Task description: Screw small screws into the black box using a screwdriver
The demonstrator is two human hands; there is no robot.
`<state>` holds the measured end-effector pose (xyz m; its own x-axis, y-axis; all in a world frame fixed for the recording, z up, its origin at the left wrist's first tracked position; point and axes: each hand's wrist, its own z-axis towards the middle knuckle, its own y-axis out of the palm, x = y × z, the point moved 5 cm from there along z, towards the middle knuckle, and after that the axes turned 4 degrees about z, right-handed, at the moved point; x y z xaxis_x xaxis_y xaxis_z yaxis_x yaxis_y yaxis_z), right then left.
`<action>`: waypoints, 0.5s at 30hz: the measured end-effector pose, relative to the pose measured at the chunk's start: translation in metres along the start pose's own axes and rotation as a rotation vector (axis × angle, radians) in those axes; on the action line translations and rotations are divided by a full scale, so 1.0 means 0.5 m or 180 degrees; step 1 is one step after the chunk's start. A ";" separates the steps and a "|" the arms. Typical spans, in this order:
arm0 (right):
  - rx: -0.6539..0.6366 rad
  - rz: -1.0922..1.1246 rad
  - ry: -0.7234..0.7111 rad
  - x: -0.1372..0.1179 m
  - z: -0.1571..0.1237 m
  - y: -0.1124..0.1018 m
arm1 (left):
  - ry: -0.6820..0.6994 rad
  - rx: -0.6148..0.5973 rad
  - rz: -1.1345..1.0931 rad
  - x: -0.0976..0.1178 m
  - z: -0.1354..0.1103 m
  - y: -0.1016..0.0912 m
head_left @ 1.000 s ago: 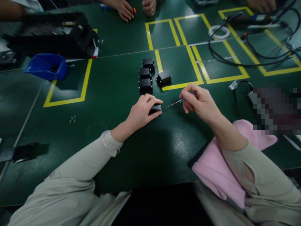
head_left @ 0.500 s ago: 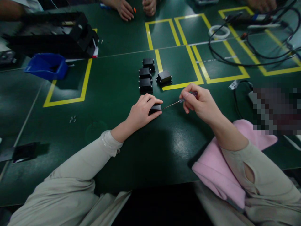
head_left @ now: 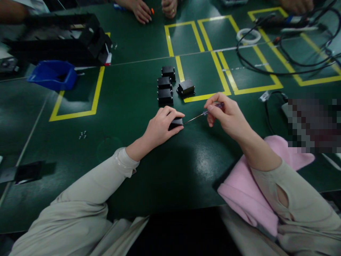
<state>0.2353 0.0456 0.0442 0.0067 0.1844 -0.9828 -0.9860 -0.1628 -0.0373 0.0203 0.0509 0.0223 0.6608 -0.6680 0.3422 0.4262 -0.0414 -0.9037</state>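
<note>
My left hand [head_left: 160, 127] is closed over a small black box [head_left: 176, 123] and presses it to the green table [head_left: 138, 106]. My right hand [head_left: 226, 114] pinches a thin screwdriver [head_left: 202, 114] with a clear handle. The metal tip of that tool touches the right side of the box. Just beyond stand three more black boxes in a column [head_left: 165, 87]. A fourth box [head_left: 185, 88] sits to their right on a yellow line.
Loose screws [head_left: 82, 134] lie at the left. A blue bin [head_left: 52, 74] and a black rack [head_left: 61, 37] stand at the far left. Black cables [head_left: 279, 57] and a tape roll [head_left: 248, 36] lie at the far right. Another person's hands [head_left: 154, 9] rest at the far edge. A pink cloth [head_left: 247, 188] is under my right forearm.
My right hand has shifted very slightly upward with the screwdriver. Little else has moved.
</note>
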 end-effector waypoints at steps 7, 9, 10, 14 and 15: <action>-0.0094 -0.0017 0.0015 0.001 -0.001 0.002 | 0.0017 0.0024 -0.0006 0.000 -0.001 -0.001; -0.0049 -0.0050 -0.0003 -0.001 -0.001 0.001 | 0.0015 0.0022 -0.0007 0.000 -0.001 0.000; -0.0028 -0.0061 -0.0006 -0.002 -0.001 0.000 | 0.0014 0.0019 -0.0007 0.000 -0.001 0.000; -0.0056 -0.0047 0.0029 -0.002 -0.001 0.002 | 0.0020 0.0011 -0.0007 -0.001 0.000 0.001; -0.0073 -0.0071 0.0037 -0.001 -0.001 0.002 | 0.0021 0.0016 -0.0008 -0.001 0.000 0.001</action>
<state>0.2343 0.0451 0.0447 0.0306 0.1770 -0.9837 -0.9815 -0.1809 -0.0631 0.0202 0.0510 0.0217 0.6556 -0.6728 0.3428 0.4309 -0.0395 -0.9015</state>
